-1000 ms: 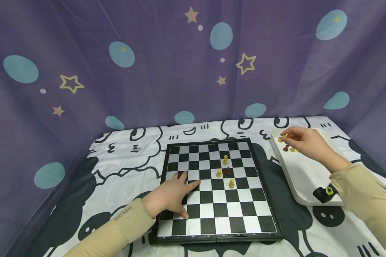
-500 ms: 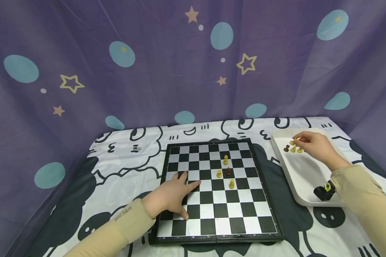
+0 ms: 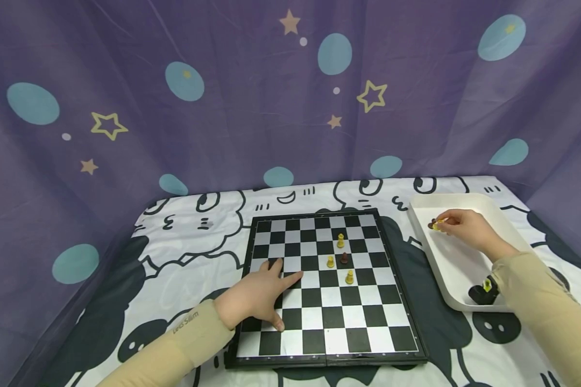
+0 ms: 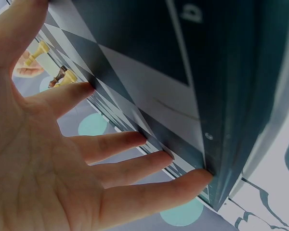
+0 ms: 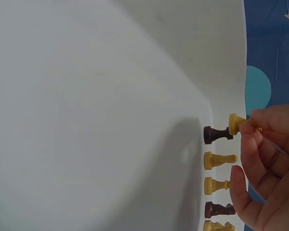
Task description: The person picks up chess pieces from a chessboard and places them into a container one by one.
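Observation:
My left hand (image 3: 257, 293) rests with spread fingers on the left side of the black-and-white chessboard (image 3: 316, 295). In the left wrist view its fingertips (image 4: 202, 177) lie on the squares near the board's edge. Over the white tray (image 3: 457, 274), my right hand (image 3: 470, 230) pinches a yellow chess piece (image 5: 234, 124) between thumb and finger; its top is covered by the fingers. Close by the held piece stands a dark chess piece (image 5: 216, 135). More yellow and dark pieces, such as a yellow one (image 5: 215, 160), line up along the tray in the right wrist view.
On the board stand three yellow pieces, one of them a pawn (image 3: 349, 277), and one dark piece (image 3: 344, 258). A patterned white cloth (image 3: 184, 263) covers the table. Behind hangs a purple curtain (image 3: 252, 107) with stars and blue spots.
My right hand has shifted within the tray, first to the right and then toward the near side, with the yellow piece in its fingers. The left hand stays on the board.

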Demonstrator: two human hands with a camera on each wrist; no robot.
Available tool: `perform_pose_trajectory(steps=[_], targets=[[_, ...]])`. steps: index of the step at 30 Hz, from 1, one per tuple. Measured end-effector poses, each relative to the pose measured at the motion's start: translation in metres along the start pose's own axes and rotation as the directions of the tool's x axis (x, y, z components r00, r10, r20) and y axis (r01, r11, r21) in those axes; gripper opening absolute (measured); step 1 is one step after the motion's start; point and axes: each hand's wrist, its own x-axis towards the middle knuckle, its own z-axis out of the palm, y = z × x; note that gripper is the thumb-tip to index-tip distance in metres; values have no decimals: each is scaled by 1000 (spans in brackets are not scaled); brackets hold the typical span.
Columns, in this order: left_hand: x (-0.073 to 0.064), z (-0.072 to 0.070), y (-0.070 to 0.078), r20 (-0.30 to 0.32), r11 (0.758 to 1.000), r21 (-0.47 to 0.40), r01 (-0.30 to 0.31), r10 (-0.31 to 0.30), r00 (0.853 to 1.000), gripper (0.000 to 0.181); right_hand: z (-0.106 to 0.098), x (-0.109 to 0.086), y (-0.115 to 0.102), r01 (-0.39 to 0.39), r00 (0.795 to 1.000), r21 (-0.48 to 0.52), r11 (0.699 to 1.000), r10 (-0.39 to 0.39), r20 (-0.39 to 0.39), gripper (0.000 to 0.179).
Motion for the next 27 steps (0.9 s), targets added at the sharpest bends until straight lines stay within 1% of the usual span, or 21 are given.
perform_pose_trajectory(steps=[9,15,27], targets=[[-1,0,1,-4,1000,6,-3,3,1000,105,8,3,8,16,1000,-44,999,-16,10,23],[-1,-1,0,2,1000,-3,3,-3,1000,105,10,2,8,6,1000,-64,998,-6,9,21],[-1,-2,0,8,1000,-14,4,-4,1000,104,15,6,10,-20,999,-71,997,23,41,24]])
